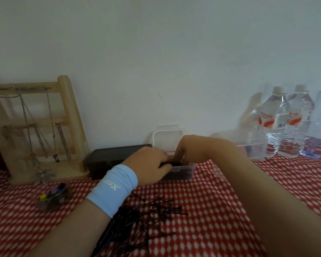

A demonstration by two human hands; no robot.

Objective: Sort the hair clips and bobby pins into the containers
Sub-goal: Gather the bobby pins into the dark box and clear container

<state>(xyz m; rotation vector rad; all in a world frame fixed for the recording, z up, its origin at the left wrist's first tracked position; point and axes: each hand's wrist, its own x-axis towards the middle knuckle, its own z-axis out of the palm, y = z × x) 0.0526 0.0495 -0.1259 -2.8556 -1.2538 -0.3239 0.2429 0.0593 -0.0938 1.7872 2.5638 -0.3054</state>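
Bundle of bobby pins: small, black, at the left fingertips, directly over the clear container, which holds a dark layer of pins.

Left hand: fingers curled, gripping the bundle at one end.

Right hand: fingertips bent down onto the bundle's other end. Cannot tell whether they pinch it or only steady it.

Handling, judged: the pins are light, thin, springy and smooth-coated. They are likely to slip lengthwise and snag on one another. Best taken across the middle of an aligned bunch, thumb against forefingers, and laid in parallel to the container's long side.

Loose bobby pins: tangled heap on the tablecloth, under the left wrist, nearer the person than the fingers.

Surroundings:
- Lid stands open just beyond the fingers.
- Dark box sits just left of the fingers, beside the container.
- Small bowl of coloured clips is well to the left.
- Second clear container is to the right.

The lid and both forearms crowd the approach.
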